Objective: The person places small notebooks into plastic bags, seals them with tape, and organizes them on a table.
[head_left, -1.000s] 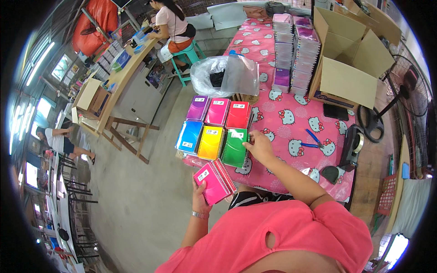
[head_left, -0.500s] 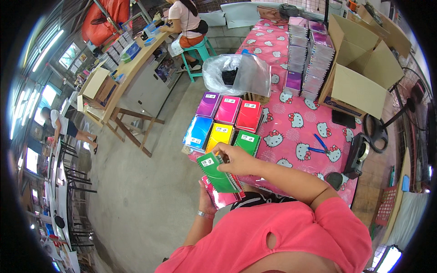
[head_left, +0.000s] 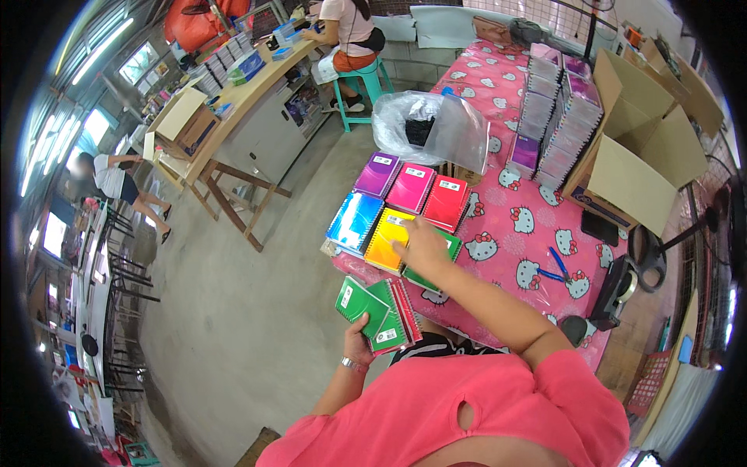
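Observation:
My left hand (head_left: 356,342), a metal watch on its wrist, is closed around a fanned bunch of spiral notebooks: two green notebooks (head_left: 362,305) on top, red edges beneath. On the table's near left corner, six stacks of spiral notebooks stand in two rows. Purple (head_left: 377,175), pink (head_left: 411,187) and red (head_left: 446,201) make up the far row; blue (head_left: 355,221), yellow (head_left: 383,247) and green (head_left: 424,282) the near one. Over the yellow stack's right side reaches my right hand (head_left: 426,251), thumb and fingers apart. It partly covers the green stack.
The pink patterned table (head_left: 498,274) also bears blue-handled pliers (head_left: 557,266), a tape dispenser (head_left: 616,289), a dark phone (head_left: 600,227) and tall notebook piles (head_left: 572,117). A clear plastic bag (head_left: 393,124) and an open carton (head_left: 642,175) flank them. Another person (head_left: 346,35) sits beyond.
The green notebook from my right hand now lies in my left hand's bunch. My right hand has moved away to the yellow stack. The view has shifted slightly.

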Available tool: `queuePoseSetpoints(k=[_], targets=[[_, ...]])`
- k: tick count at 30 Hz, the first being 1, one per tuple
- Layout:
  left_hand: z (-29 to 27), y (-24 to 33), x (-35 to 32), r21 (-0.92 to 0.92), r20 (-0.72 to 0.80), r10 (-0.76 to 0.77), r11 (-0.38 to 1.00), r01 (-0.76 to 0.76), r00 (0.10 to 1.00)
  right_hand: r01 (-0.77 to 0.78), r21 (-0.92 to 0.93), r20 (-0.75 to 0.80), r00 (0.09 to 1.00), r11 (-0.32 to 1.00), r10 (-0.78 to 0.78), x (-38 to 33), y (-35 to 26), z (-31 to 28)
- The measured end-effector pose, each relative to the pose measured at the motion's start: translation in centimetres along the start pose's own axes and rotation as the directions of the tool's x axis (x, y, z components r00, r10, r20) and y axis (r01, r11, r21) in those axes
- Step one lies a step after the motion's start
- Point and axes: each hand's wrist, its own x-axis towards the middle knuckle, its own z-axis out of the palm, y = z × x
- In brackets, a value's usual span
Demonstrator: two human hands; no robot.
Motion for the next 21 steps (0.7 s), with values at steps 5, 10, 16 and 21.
queuePoseSetpoints(k=[5,10,16,21], targets=[[-1.0,-0.1,0.0,0.070,0.029,-0.070,0.995,0.068,0.997,-0.122,-0.173,0.127,0.981,0.977,0.145,3.0,3.0,1.8],[-2.7,-0.5,0.3,0.106,0.021,-0.080,0.991,0.078,0.997,-0.040,-0.130,-0.033,0.999,0.991,0.036,2.7,2.1,1.3],[-2.3,-0.9,0.5,0.016,0.049,-0.109,0.994,0.108,0.993,-0.047,0.610,0.005,0.998,0.791,0.055,2.0,-1.0,-0.7],[-0.9,-0.4,1.0,-0.101,0.138,0.026,0.995,-0.012,0.990,-0.296,0.730,0.431,0.899,0.616,-0.079,-0.2,-4.2,-2.0]])
